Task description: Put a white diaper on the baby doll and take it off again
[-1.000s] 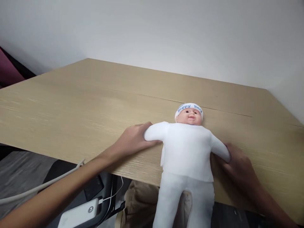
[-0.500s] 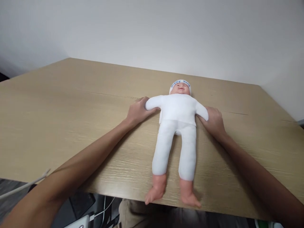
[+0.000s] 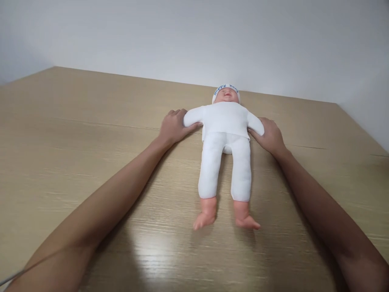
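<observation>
A baby doll [image 3: 225, 134] in a white suit and a white cap with blue letters lies face up on the wooden table [image 3: 75, 134], head toward the wall, bare feet toward me. My left hand [image 3: 173, 125] is closed round the end of the doll's arm on the left. On the other side, my right hand [image 3: 270, 136] grips the end of the doll's other arm. Both of my forearms stretch out over the table.
A plain white wall stands right behind the table's far edge. The table's right edge [image 3: 361, 134] runs diagonally at the far right. A thin white cable [image 3: 7, 279] shows at the bottom left corner.
Both hands have slid the doll away from me, from hanging over the near edge to lying fully on the table near the wall. The view has tilted up and forward.
</observation>
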### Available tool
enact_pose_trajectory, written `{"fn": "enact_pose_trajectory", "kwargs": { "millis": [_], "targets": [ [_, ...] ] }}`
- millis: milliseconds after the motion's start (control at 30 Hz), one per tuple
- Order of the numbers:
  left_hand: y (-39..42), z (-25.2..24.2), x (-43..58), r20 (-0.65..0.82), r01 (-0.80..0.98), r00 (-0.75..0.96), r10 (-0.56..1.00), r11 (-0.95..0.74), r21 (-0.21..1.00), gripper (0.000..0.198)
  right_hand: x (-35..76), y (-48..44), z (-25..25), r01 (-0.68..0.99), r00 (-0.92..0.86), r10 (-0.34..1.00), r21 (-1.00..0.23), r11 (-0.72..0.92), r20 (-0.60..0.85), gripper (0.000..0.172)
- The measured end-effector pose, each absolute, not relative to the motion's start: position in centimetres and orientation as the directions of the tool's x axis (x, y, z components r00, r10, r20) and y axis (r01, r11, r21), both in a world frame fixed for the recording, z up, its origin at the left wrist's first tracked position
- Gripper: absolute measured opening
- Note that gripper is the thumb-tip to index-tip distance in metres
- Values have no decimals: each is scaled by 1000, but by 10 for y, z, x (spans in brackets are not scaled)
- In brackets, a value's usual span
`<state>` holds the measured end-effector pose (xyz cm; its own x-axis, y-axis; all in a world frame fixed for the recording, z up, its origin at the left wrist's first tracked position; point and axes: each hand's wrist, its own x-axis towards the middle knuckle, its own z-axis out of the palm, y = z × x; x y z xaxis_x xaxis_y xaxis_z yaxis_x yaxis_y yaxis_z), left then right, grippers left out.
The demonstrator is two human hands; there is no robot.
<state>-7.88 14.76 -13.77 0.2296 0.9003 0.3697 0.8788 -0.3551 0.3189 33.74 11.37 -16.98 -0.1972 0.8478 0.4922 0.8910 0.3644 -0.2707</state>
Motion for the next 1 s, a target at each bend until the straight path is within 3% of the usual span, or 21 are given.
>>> {"fn": "enact_pose_trajectory", "kwargs": {
  "millis": [133,333,567,700,867,1000],
  "targets": [
    [144,-136,-105,366,815,336,868,-463,349,76,365,101,-172,859,-261,825,-269,435,501,72],
    [162,-149,-138,377,773,369,850,-506,383,79,389,97,-171,868,-290,843,-246,431,452,57],
    [179,-168,-143,425,753,394,815,-551,358,77,386,105,-173,854,-299,850,-275,441,435,64],
    [170,-167,-141,439,778,363,822,-527,343,74,376,95,-171,869,-239,844,-282,406,481,67],
    [133,-161,-135,539,793,281,794,-509,335,56,351,51,-170,905,-96,799,-281,319,594,78],
    [87,-149,-119,621,756,195,759,-520,398,46,319,-3,-160,907,-23,781,-315,279,624,71]
  ]
}}
